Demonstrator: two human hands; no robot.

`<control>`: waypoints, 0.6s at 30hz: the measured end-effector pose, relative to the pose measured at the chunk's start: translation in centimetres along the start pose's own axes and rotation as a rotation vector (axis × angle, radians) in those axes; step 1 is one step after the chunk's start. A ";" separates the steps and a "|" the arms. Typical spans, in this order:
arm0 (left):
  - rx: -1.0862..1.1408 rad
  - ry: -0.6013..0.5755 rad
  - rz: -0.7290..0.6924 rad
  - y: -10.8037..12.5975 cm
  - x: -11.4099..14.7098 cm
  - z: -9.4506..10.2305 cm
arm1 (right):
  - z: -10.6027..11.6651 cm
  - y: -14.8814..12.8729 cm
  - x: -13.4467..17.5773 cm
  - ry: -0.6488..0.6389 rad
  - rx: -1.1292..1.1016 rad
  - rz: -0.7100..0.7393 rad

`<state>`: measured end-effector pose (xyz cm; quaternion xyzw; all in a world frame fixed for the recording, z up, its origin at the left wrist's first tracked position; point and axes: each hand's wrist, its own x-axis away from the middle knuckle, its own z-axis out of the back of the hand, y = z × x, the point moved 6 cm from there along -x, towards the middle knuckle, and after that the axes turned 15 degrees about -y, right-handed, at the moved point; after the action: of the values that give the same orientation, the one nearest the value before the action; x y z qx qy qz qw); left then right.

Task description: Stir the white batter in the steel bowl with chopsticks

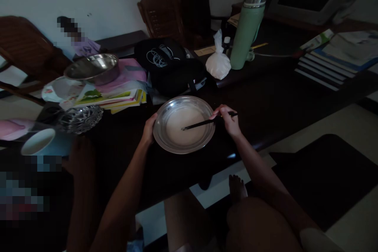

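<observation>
A round metal bowl (183, 149) stands on the dark table, with a pale, whitish mixture (177, 126) inside. My left hand (149, 129) grips the bowl's left rim. In my right hand (227, 121) are black chopsticks (201, 124), held at a slant over the right rim, their tips in the mixture. The fingers of my right hand are closed around them. Behind the bowl, to the right, sits a knotted clear plastic bag of white powder (218, 66).
A green thermos (247, 35) stands behind the powder bag. Black bags (174, 71), booklets (118, 100), another metal bowl (93, 69) and a glass dish (81, 119) lie left. Stacked books (333, 63) are at right. Another person's arm (82, 181) and a pale cup (47, 141) are nearby left.
</observation>
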<state>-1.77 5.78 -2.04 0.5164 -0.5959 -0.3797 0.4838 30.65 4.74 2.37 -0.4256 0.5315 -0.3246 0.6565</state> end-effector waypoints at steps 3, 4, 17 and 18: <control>-0.005 -0.013 -0.015 0.0 0.0 0.0 | 0.0 -0.3 -0.1 0.002 0.061 0.029; -0.005 -0.023 -0.018 0.1 0.0 -0.1 | 0.4 -0.2 0.0 0.048 0.047 0.031; -0.009 -0.070 -0.053 0.4 0.1 -0.5 | 0.9 -0.3 0.1 0.124 -0.013 0.033; -0.008 -0.081 -0.056 0.4 0.0 -0.6 | 0.9 -0.3 0.1 0.125 -0.040 0.021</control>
<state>-1.32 5.86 -1.51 0.5153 -0.5988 -0.4159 0.4506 31.55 4.71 2.61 -0.4122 0.5822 -0.3329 0.6167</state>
